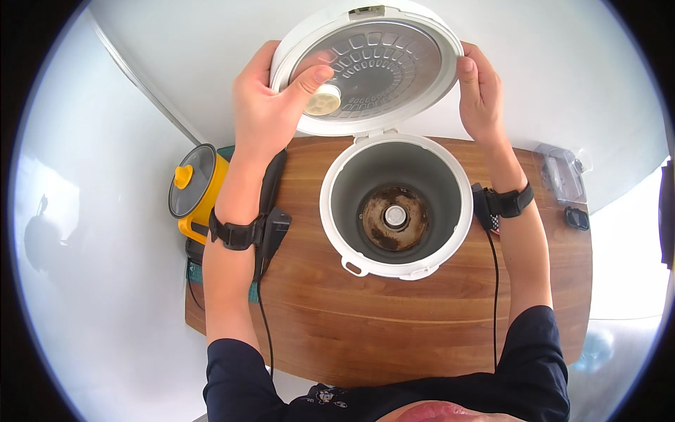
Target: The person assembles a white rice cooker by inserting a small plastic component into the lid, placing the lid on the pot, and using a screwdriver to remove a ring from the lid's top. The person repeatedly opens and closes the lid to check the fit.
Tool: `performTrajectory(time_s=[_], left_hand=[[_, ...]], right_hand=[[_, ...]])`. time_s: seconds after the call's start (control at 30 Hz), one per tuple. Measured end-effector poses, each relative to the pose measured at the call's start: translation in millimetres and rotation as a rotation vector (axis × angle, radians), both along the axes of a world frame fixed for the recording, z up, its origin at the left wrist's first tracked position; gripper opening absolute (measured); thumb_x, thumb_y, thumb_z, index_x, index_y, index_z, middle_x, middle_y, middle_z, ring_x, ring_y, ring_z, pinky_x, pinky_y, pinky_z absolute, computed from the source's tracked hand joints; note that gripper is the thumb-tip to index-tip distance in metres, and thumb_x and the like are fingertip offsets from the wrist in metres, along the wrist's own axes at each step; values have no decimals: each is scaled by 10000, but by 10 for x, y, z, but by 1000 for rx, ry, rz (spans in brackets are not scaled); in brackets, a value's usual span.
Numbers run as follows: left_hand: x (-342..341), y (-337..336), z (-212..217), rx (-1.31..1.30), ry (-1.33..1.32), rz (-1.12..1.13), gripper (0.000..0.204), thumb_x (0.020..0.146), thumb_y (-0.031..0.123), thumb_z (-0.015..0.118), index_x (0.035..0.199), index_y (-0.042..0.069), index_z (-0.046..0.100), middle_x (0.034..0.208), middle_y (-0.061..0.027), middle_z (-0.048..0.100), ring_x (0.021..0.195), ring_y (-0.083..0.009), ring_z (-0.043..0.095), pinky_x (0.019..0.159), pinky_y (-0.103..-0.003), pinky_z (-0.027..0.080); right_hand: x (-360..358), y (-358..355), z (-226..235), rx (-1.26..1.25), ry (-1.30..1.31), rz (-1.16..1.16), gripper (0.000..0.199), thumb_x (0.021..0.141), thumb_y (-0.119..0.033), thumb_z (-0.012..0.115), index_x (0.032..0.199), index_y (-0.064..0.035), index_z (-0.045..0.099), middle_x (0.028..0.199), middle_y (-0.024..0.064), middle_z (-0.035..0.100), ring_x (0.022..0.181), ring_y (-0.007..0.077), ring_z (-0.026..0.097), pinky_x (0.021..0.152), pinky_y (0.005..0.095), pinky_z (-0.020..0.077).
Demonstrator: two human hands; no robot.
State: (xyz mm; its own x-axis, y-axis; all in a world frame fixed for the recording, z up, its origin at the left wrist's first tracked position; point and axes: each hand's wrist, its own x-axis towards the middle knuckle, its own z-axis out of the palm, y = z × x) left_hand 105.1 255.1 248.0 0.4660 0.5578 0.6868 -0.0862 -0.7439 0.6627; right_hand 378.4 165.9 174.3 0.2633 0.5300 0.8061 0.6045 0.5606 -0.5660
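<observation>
A white rice cooker [330,211] stands on the wooden table with its inner pot out, so the grey inside wall and a brown-stained heating plate [376,231] show. Its raised lid [394,77] has a silvery, dimpled inner plate. My left hand [271,98] grips the lid's left rim, the thumb lying over the inner face beside a round cream-coloured cap [325,100]. On the opposite rim my right hand [480,88] holds on, thumb in front and fingers partly hidden behind. The lid meets the body at a hinge at the back.
Left of my left arm is a yellow pot [211,184] with a glass lid, near a green mat [195,271]. At the table's right side lie a clear plastic case [562,172] and a small black device [576,218]. Black cables hang from my wrist straps. A white wall rises behind.
</observation>
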Motion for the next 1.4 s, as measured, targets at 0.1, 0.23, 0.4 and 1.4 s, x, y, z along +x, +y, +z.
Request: performTrajectory(time_s=[0.1,0.23,0.4,1.4], left_hand=[[22,1,10,40,29,18,341,903,216,834,1101,-25,696,1030,-100,788,926,-118,709,839,-278,564],[14,-17,35,6,49,12,327,911,210,823,1102,-25,699,1020,-97,789,922,-121,709,840,-278,560],[18,-50,48,31,64,41,305,919,202,811,1093,-25,706,1014,-96,789,916,-121,710,840,-277,558],[35,225,-16,37,-19,41,303,906,220,834,1082,-12,751,953,-54,777,849,-94,671,777,-252,532]], right_hand=[[58,40,-43,-15,47,42,487,1133,-413,422,1275,-9,655,940,28,690,865,121,572,810,277,484],[-48,-21,73,-15,131,195,503,1138,-415,398,1312,-9,638,1049,39,687,976,121,575,898,290,470],[-148,-73,202,-68,142,214,565,1146,-434,338,1367,25,584,1043,13,639,913,84,520,833,254,434],[70,164,-163,-178,91,354,496,1062,-299,624,1441,-6,492,1215,82,668,1037,158,631,949,335,513]])
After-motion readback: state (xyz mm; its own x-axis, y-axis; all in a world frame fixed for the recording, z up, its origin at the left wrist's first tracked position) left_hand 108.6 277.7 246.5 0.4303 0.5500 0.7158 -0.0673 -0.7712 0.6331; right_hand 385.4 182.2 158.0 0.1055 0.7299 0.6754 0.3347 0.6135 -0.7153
